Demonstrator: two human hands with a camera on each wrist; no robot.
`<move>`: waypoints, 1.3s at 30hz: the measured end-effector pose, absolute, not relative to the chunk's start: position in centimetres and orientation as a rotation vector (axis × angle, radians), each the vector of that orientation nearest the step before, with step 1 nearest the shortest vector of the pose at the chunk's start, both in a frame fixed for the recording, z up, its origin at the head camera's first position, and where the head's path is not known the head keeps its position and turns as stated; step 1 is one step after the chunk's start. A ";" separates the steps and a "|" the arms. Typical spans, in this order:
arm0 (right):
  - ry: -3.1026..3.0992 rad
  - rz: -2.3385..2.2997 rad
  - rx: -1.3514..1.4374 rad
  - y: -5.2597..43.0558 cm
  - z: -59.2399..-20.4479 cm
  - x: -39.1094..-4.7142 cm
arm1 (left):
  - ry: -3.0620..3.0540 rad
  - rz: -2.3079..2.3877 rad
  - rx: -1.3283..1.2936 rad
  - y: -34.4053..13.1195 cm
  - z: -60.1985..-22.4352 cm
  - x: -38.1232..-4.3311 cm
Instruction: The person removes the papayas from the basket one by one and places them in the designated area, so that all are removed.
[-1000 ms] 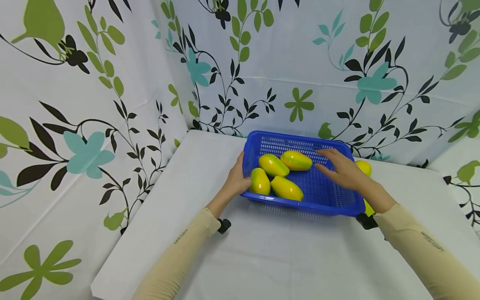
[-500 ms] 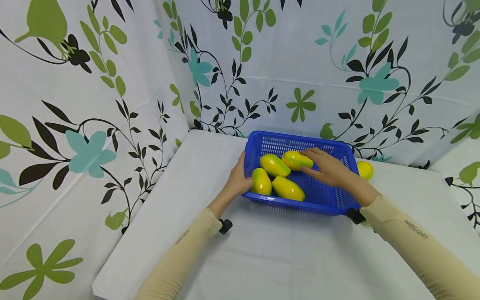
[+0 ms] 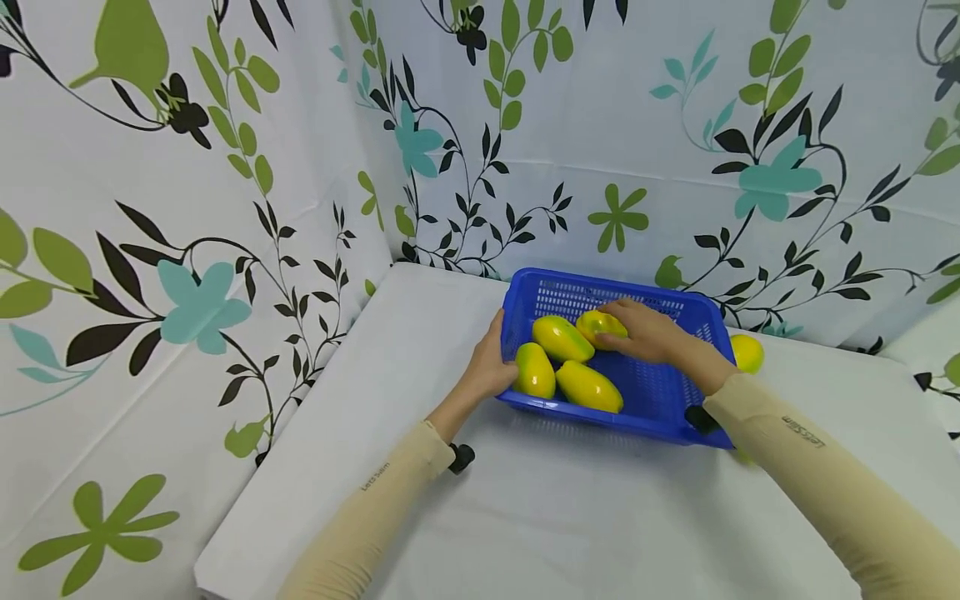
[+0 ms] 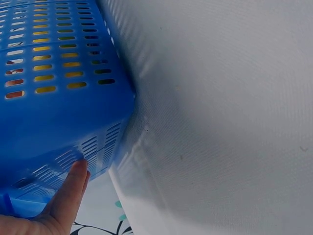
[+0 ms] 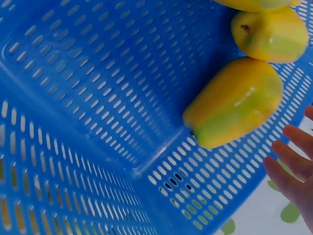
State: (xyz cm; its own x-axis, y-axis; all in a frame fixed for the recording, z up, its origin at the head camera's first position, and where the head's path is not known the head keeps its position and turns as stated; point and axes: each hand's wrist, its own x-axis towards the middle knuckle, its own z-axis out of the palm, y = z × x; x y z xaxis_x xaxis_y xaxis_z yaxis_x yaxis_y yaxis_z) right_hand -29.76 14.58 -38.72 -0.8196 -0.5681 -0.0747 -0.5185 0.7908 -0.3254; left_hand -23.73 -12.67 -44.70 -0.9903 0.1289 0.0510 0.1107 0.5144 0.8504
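A blue perforated basket (image 3: 652,392) holds several yellow-green mangoes (image 3: 588,387) at its left. My left hand (image 3: 491,358) holds the left end of the basket, thumb at the rim; in the left wrist view a finger (image 4: 73,191) lies along the outer wall. Over the far mango (image 3: 596,327), my right hand (image 3: 645,332) reaches into the basket. In the head view its thumb and fingers lie on either side of that mango and partly cover it. The right wrist view has the fingers (image 5: 291,161) at the right edge, beside the mango (image 5: 237,105).
Another mango (image 3: 747,353) lies on the white table outside the basket's right end, and more yellow shows below it, mostly hidden by the right arm. A floral cloth (image 3: 622,100) hangs behind the table and along its left side.
My right hand has moved left from over the right part of the basket and closed around the far mango. The left hand stays on the basket's end. The head view has shifted slightly.
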 end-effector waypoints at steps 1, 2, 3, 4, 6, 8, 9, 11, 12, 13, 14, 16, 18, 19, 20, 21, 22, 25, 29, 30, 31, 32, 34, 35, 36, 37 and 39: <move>2.805 -0.438 -0.855 14.4 -38.9 -29.9 | 2.713 1.525 0.214 -12.7 -44.7 -23.7; 2.799 -0.434 -0.854 14.3 -39.1 -30.1 | 2.711 1.520 0.211 -12.7 -44.7 -23.6; 2.794 -0.431 -0.856 14.2 -39.4 -30.3 | 2.710 1.514 0.207 -12.6 -44.7 -23.6; 2.788 -0.431 -0.859 14.2 -39.6 -30.5 | 2.710 1.510 0.207 -12.7 -44.8 -23.5; 2.780 -0.425 -0.858 14.0 -40.0 -30.8 | 2.709 1.510 0.210 -12.7 -44.8 -23.5; 2.777 -0.421 -0.866 13.8 -40.4 -31.2 | 2.710 1.520 0.221 -12.8 -44.8 -23.5; 2.777 -0.422 -0.866 13.8 -40.5 -31.4 | 2.709 1.529 0.227 -12.9 -44.7 -23.5; 2.776 -0.422 -0.849 13.8 -40.9 -31.7 | 2.704 1.548 0.239 -12.8 -44.7 -23.4; 2.774 -0.421 -0.848 13.8 -41.0 -31.8 | 2.702 1.554 0.242 -12.8 -44.6 -23.4; 2.773 -0.424 -0.847 13.8 -41.1 -32.0 | 2.699 1.558 0.245 -12.8 -44.6 -23.4; 2.771 -0.425 -0.841 13.8 -41.3 -32.2 | 2.698 1.556 0.245 -12.8 -44.6 -23.4; 2.763 -0.431 -0.825 13.8 -41.4 -32.5 | 2.699 1.547 0.240 -12.8 -44.6 -23.5; 2.752 -0.439 -0.808 13.8 -41.6 -32.9 | 2.698 1.541 0.232 -12.8 -44.7 -23.5; 2.748 -0.444 -0.795 13.8 -41.7 -33.0 | 2.700 1.535 0.230 -12.8 -44.7 -23.5; 2.741 -0.450 -0.779 13.8 -41.7 -33.1 | 2.700 1.532 0.227 -12.8 -44.7 -23.5; 2.732 -0.461 -0.772 13.7 -41.8 -33.2 | 2.700 1.530 0.224 -12.8 -44.7 -23.5; 2.716 -0.475 -0.768 13.7 -42.0 -33.3 | 2.703 1.529 0.223 -12.8 -44.7 -23.5; 2.654 -0.486 -0.761 13.7 -42.6 -33.4 | 2.714 1.521 0.227 -12.8 -44.7 -23.5; 2.591 -0.481 -0.767 14.0 -43.4 -33.5 | 2.714 1.514 0.235 -12.6 -44.6 -23.5; 2.591 -0.480 -0.767 14.0 -43.5 -33.5 | 2.711 1.519 0.235 -12.6 -44.6 -23.4; 2.594 -0.484 -0.764 14.1 -43.5 -33.5 | 2.708 1.524 0.236 -12.6 -44.5 -23.4; 2.595 -0.488 -0.765 14.1 -43.5 -33.5 | 2.709 1.523 0.233 -12.6 -44.5 -23.4; 2.597 -0.497 -0.762 14.2 -43.5 -33.5 | 2.710 1.528 0.227 -12.6 -44.4 -23.4; 2.597 -0.500 -0.754 14.2 -43.5 -33.5 | 2.711 1.527 0.225 -12.7 -44.3 -23.4; 2.595 -0.500 -0.746 14.2 -43.5 -33.5 | 2.713 1.524 0.227 -12.7 -44.4 -23.4; 2.594 -0.499 -0.738 14.2 -43.5 -33.5 | 2.716 1.518 0.228 -12.7 -44.4 -23.4; 2.597 -0.491 -0.731 14.3 -43.4 -33.5 | 2.717 1.516 0.227 -12.8 -44.4 -23.5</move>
State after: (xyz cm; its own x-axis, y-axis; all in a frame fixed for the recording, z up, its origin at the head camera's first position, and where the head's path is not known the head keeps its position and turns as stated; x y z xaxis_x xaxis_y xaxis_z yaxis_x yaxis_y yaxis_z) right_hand -33.46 14.27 -43.41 -0.7847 -0.5547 -0.2767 -0.4153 0.8018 -0.4297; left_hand -23.50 -12.79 -44.35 -0.9891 0.1377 0.0517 0.1163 0.5171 0.8480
